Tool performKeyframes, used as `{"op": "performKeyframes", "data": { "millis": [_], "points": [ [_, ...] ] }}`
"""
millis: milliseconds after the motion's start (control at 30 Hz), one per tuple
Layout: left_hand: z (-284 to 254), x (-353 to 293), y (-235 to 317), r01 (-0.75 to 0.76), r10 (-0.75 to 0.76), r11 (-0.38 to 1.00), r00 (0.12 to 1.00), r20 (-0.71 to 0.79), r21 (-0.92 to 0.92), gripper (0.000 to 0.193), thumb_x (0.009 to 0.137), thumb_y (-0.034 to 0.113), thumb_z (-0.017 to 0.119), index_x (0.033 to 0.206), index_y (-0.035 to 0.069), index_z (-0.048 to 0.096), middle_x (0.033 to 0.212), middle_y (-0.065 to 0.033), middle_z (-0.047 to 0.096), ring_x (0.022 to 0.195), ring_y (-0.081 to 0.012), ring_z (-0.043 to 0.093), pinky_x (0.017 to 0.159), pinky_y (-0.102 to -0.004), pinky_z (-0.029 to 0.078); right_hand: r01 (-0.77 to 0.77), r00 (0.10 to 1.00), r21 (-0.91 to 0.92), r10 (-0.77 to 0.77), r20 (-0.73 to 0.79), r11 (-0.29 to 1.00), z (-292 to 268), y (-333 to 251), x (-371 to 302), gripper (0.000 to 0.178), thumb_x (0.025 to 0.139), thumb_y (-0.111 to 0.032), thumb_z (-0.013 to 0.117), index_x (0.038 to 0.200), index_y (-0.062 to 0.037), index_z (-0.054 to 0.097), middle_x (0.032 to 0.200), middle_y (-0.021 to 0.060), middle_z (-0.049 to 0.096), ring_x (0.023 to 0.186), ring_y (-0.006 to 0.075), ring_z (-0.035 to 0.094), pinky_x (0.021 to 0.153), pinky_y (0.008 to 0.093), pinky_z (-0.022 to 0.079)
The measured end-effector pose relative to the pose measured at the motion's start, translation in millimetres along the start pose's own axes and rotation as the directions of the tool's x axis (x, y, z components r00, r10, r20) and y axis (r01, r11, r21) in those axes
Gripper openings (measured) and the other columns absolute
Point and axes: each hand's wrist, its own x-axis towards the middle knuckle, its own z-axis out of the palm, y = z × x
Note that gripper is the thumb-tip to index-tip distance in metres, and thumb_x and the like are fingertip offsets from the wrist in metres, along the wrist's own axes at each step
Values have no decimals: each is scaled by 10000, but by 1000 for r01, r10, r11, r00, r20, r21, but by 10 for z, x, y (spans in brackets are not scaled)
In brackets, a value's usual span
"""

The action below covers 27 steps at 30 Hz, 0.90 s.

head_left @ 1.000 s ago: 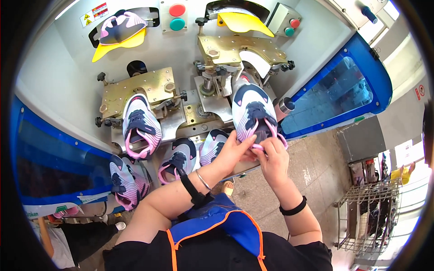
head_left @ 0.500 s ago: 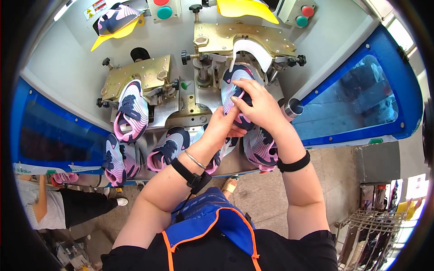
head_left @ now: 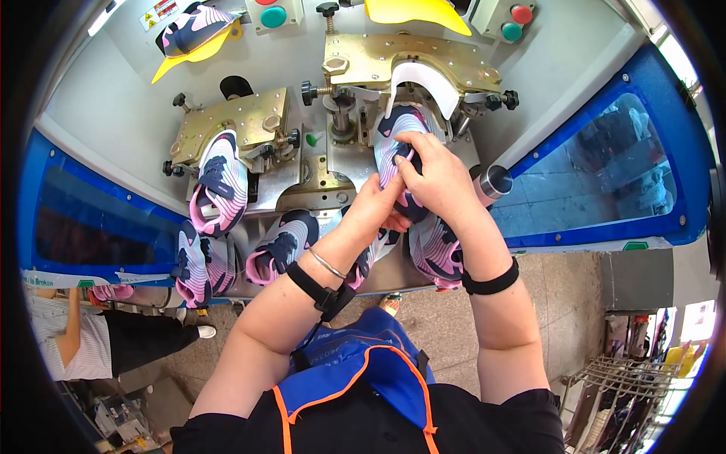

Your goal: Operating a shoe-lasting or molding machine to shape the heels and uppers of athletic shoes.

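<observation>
A navy, white and pink sneaker (head_left: 394, 136) is gripped between my hands, its toe inside the curved white pad (head_left: 427, 80) of the right-hand machine station. My left hand (head_left: 376, 203) holds its near left side, some fingers hidden under the shoe. Across its top and right side curls my right hand (head_left: 437, 175), thumb and fingers close together near the opening. Another sneaker (head_left: 220, 181) sits toe-first at the left station, touched by neither hand. Close below my hands, a further sneaker (head_left: 434, 251) lies on the metal ledge, partly covered by my right forearm.
More sneakers (head_left: 284, 246) line the ledge at the left. Brass clamp plates (head_left: 231, 129) with black knobs stand behind. Blue-framed window panels (head_left: 586, 178) flank both sides. A metal cylinder (head_left: 495, 181) is beside my right forearm. Button boxes (head_left: 505, 20) are above. Another person (head_left: 87, 344) is at far left.
Both hands stay on the sneaker, with only a slight shift of fingers and shoe. The whole view has moved a little, and the sandalled foot below appears farther forward.
</observation>
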Motion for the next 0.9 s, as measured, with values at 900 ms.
{"op": "performKeyframes", "data": {
  "millis": [900],
  "points": [
    [38, 61, -89, -71, 68, 996, 996, -56, -52, 553, 973, 546, 550, 1135, 29, 440, 804, -68, 571, 460, -152, 607, 402, -263, 520, -123, 986, -168, 140, 90, 978, 8, -93, 93, 488, 908, -361, 544, 1309, -83, 572, 1288, 163, 614, 1184, 332, 596, 985, 453, 487]
  ]
}}
